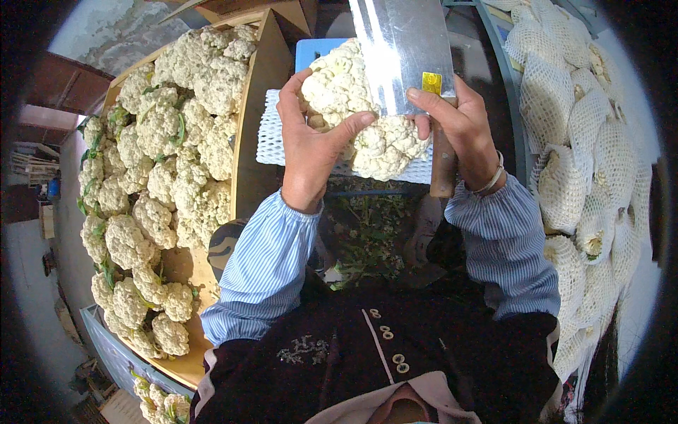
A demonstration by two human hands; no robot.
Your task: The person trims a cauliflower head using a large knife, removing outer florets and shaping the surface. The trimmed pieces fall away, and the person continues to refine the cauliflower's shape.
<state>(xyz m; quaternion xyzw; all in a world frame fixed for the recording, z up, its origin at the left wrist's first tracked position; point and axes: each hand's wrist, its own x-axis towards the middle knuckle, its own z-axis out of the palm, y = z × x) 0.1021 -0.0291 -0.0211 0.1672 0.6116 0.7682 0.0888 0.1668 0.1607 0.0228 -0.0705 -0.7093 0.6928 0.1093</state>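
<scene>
My left hand (310, 143) grips a large white cauliflower head (339, 79) from its left side, thumb across the front. My right hand (461, 124) holds a broad cleaver (408, 47) near where blade meets handle. The wooden handle (444, 159) points down towards me, and my thumb presses on the blade by a yellow sticker. The blade lies over the right part of the cauliflower and hides it; whether it cuts in, I cannot tell. Beneath are a white foam net (270, 130) and, behind it, a blue board (304, 50).
A wooden bin (253, 106) on the left holds many loose cauliflowers (159, 175). Stacked at the right are cauliflowers in white foam nets (556, 185). Leaf scraps (365, 228) lie below, between my arms. A cardboard box (259, 13) stands behind the bin.
</scene>
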